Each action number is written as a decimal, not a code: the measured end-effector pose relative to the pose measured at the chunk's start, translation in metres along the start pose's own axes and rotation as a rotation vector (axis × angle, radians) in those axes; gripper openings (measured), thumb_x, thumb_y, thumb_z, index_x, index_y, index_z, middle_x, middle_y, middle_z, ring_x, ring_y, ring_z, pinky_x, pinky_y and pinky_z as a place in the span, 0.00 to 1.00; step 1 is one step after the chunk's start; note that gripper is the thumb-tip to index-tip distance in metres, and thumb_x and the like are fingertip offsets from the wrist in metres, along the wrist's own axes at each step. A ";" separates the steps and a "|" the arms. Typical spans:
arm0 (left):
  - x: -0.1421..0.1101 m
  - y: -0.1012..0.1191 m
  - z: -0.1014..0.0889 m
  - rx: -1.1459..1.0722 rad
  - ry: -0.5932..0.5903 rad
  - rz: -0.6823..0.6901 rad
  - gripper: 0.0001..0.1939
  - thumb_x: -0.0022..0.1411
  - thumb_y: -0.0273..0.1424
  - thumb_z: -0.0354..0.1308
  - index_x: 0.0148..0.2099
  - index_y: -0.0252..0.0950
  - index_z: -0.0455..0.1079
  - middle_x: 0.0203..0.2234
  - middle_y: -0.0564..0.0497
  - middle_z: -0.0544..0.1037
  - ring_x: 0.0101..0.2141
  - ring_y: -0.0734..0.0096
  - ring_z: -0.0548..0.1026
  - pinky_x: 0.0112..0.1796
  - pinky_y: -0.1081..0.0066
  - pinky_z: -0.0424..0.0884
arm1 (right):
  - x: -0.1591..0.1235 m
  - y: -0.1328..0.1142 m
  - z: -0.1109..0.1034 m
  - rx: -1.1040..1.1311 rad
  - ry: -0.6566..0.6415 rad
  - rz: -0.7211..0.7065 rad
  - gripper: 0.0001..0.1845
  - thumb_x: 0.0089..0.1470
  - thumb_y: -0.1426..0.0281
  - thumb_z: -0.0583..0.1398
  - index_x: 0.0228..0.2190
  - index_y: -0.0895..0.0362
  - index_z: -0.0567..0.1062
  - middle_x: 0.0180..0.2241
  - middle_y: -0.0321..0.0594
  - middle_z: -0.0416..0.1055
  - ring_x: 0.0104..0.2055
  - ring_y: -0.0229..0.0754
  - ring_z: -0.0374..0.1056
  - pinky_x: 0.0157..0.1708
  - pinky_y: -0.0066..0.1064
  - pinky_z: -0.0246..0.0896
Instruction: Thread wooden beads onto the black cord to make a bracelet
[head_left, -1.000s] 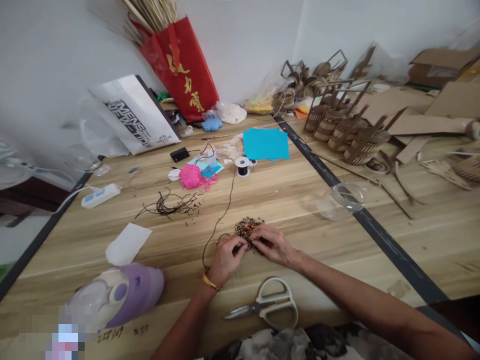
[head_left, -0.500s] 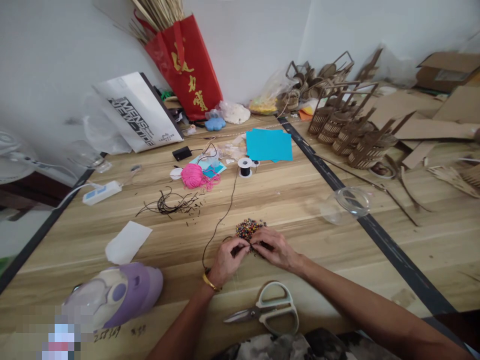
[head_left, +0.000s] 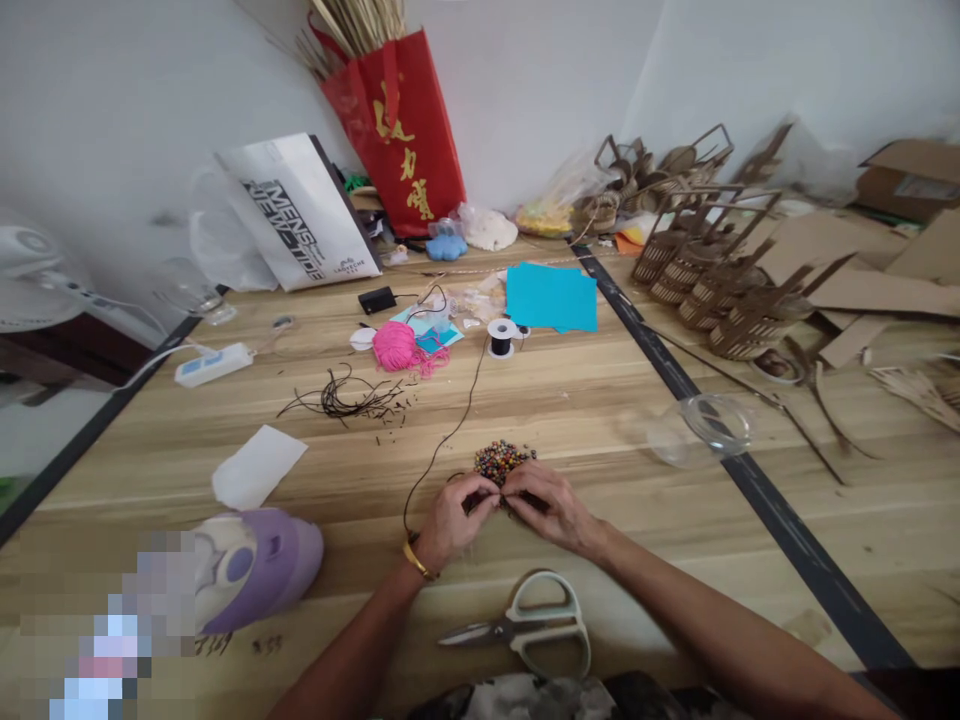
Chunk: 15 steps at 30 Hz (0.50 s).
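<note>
My left hand (head_left: 452,515) and my right hand (head_left: 556,508) meet fingertip to fingertip just in front of a small pile of multicoloured beads (head_left: 498,458). Both are closed in a pinch. A thin black cord (head_left: 444,437) runs from a white spool (head_left: 501,338) down to my left hand, which grips it. Between the fingertips is a tiny dark bit; what my right fingers pinch is too small to make out. Scissors with pale handles (head_left: 547,580) lie on the table nearer to me, below the hands, touched by neither.
Left of the hands lie cut black cords (head_left: 346,395), white paper (head_left: 259,468) and a purple-and-cream device (head_left: 281,560). Pink yarn (head_left: 395,345) and blue sheets (head_left: 551,297) lie farther back. At right are a clear plastic roll (head_left: 709,430) and several brown woven baskets (head_left: 757,325).
The camera view has turned slightly, so the background sits a little farther right. My hands hold the same pinch in nearly the same place by the beads.
</note>
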<state>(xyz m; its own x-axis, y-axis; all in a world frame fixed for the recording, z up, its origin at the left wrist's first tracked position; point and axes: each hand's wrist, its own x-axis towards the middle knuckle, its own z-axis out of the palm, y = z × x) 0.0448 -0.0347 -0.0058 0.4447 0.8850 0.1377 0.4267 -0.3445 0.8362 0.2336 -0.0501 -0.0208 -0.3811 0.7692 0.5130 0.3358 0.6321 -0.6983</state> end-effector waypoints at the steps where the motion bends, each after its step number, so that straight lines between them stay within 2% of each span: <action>1: 0.000 0.000 0.000 -0.009 -0.002 -0.008 0.05 0.56 0.27 0.55 0.31 0.34 0.72 0.24 0.50 0.76 0.27 0.72 0.72 0.32 0.73 0.68 | 0.000 0.000 0.000 0.000 -0.004 0.001 0.04 0.58 0.72 0.57 0.35 0.57 0.73 0.32 0.43 0.74 0.36 0.41 0.69 0.38 0.34 0.65; 8: 0.000 0.000 0.000 -0.053 -0.002 -0.021 0.05 0.57 0.27 0.55 0.31 0.34 0.73 0.24 0.50 0.77 0.27 0.71 0.72 0.32 0.73 0.68 | -0.002 0.001 0.003 0.001 0.072 0.000 0.03 0.57 0.73 0.58 0.35 0.56 0.72 0.32 0.43 0.73 0.36 0.41 0.69 0.37 0.34 0.65; 15: 0.000 -0.002 0.001 -0.066 -0.008 0.006 0.05 0.55 0.25 0.56 0.30 0.34 0.72 0.24 0.50 0.77 0.27 0.71 0.73 0.32 0.73 0.68 | 0.001 -0.004 0.001 0.009 0.082 -0.011 0.04 0.56 0.74 0.58 0.35 0.56 0.72 0.32 0.43 0.73 0.35 0.41 0.69 0.37 0.33 0.65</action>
<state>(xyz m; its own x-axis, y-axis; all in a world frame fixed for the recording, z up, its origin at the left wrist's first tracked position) 0.0446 -0.0340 -0.0080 0.4534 0.8804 0.1391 0.3712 -0.3284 0.8686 0.2309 -0.0521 -0.0180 -0.3124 0.7675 0.5598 0.3238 0.6401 -0.6967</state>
